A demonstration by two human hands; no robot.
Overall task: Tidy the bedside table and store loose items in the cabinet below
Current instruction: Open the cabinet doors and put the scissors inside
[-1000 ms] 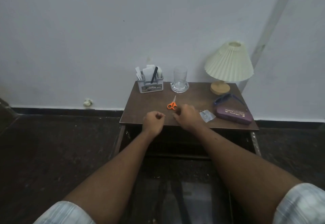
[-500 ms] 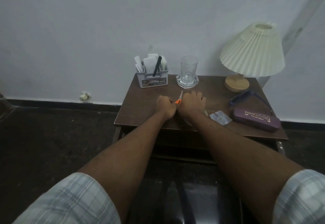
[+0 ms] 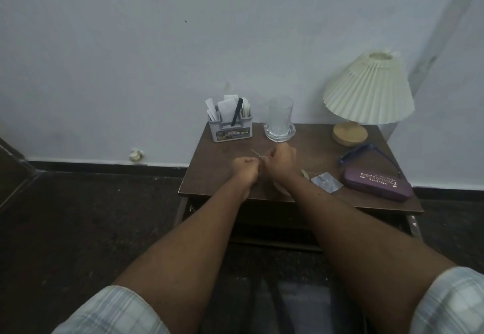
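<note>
Both my hands meet over the middle of the brown bedside table. My right hand grips the scissors; only the thin metal blades show, pointing up and left, and the orange handles are hidden in the grip. My left hand is curled into a fist pressed against the right, fingers at the base of the blades. A clear plastic packet lies right of my right wrist. Beyond it lie a purple glasses case and blue glasses.
At the back stand a grey organizer with papers and a black pen, a drinking glass on a glass coaster, and a pleated lamp. Below the tabletop the cabinet gapes dark. Dark floor lies to the left.
Both hands moved from the table's front edge to the scissors and closed around them. The scissors have been lifted and turned, so their blades now point up-left. The camera moved closer.
</note>
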